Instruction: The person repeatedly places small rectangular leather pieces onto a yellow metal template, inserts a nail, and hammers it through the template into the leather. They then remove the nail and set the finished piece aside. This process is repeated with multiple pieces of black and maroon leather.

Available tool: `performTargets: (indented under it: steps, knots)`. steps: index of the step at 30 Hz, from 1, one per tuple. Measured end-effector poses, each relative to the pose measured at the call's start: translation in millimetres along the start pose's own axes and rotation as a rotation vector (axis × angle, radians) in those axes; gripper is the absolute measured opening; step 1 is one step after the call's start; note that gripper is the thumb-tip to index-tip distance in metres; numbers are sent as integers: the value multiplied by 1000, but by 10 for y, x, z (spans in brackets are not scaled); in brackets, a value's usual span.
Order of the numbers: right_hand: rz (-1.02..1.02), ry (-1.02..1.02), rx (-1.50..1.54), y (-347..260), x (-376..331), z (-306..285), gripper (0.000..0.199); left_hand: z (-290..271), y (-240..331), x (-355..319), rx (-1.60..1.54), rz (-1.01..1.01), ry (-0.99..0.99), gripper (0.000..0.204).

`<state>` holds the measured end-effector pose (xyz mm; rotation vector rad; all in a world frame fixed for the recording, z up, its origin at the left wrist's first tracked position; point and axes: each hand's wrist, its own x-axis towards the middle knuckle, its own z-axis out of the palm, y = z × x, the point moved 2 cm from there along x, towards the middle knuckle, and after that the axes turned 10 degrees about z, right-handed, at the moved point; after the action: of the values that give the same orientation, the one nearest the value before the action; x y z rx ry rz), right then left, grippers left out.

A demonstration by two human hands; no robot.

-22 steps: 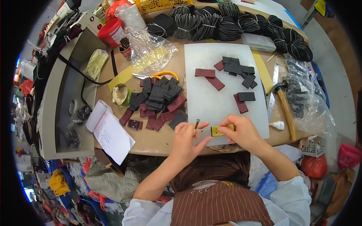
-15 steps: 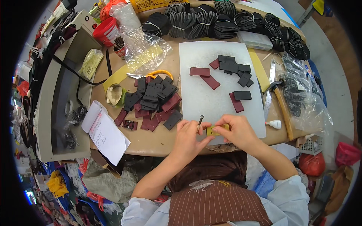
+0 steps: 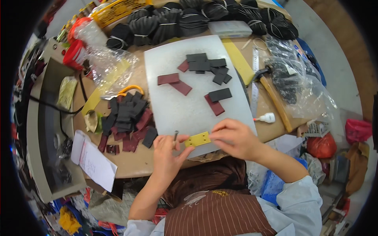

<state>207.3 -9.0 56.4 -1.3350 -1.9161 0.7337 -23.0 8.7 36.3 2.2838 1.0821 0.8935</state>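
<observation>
left hand [image 3: 167, 154]: your thumb and forefinger pinch the left end of a small yellow plate [image 3: 197, 139]. a dark metal rod [image 3: 176, 135] stands up out of the same hand, its wider end on top; how the other fingers hold it is hidden.

the plate sits between your two hands, just right of the left fingertips. long axis runs left to right, right end a little higher. dark holes show near both ends.

right hand [image 3: 238, 142]: at the plate's right end, the free one, fingers curled toward it. thumb and forefinger look slightly apart; cannot tell if they touch the edge. so each end has a hand by it, but only the left clearly has a grip.

beyond your fingers: a white board [image 3: 169, 114], the plate over its near edge. on it, a black strip [image 3: 220, 94] laid across a maroon strip [image 3: 214, 106]; farther off, loose maroon pieces [image 3: 182, 87] and overlapping black pieces [image 3: 199, 61].

left of the board: a mixed black and maroon pile [image 3: 126, 116], then a notepad [image 3: 96, 163]. right: a small white bottle [image 3: 268, 117], a hammer [image 3: 277, 104] with a wooden handle.
</observation>
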Motion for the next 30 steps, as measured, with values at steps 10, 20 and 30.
performTargets:
  steps: [10, 20, 30]
  knots:
    - [-156, -47, -130, 66, 64, 139, 20, 27, -49, -29, 18, 38, 24, 39]
    - [-135, -69, -222, 21, 50, 143, 13, -21, -101, 17, -130, 81, 32, 28]
    - [-118, -34, -387, -134, 34, 111, 15, 66, 147, 410, -719, -164, 14, 9]
